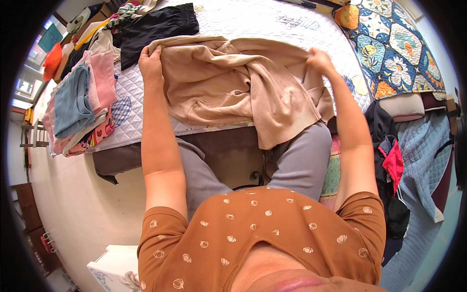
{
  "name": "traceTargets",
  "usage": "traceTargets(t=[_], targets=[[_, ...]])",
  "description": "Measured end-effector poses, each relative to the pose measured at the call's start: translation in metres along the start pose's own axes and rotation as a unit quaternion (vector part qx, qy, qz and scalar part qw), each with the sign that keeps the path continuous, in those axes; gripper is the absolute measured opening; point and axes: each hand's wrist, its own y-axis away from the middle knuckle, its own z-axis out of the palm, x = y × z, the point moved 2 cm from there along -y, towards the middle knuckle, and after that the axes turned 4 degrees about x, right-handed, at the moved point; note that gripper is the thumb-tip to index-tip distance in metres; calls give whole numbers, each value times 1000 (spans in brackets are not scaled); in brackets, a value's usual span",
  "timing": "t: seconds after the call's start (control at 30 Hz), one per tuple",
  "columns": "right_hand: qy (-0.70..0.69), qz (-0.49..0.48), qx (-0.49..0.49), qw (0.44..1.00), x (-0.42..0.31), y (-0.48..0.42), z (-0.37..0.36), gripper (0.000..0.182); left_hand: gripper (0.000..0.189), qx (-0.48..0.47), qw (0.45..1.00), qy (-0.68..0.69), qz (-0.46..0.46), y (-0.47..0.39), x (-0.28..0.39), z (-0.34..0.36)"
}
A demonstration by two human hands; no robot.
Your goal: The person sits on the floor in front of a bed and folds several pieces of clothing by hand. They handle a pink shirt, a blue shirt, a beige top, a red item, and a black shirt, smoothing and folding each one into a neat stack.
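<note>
A tan knit sweater point(211, 84) lies spread and rumpled across the front of the bed, its ribbed edge draping over my right knee. My left hand point(150, 60) pinches the garment at its upper left. At the upper right, my right hand point(320, 62) grips another part of it, slightly blurred. The cloth bunches in folds between the two hands, and part of its far side is hidden beneath those folds. Just beyond my left hand lies a dark pair of elastic-waisted bottoms point(157, 31).
A stack of folded clothes, topped by a blue garment point(73, 100), sits at the bed's left edge. The white quilted bedspread point(248, 18) runs beneath everything. A patterned quilt point(397, 47) lies at right, above dark clothes point(381, 120). A white cabinet point(113, 266) stands lower left.
</note>
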Motion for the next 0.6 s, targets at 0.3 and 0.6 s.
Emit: traceTargets(t=[0.3, 0.6], targets=[[196, -328, 455, 804, -59, -99, -113, 26, 11, 79, 996, -40, 22, -24, -20, -14], [-39, 25, -198, 979, -14, 34, 63, 57, 25, 7, 975, -105, -197, -36, -75, -62]])
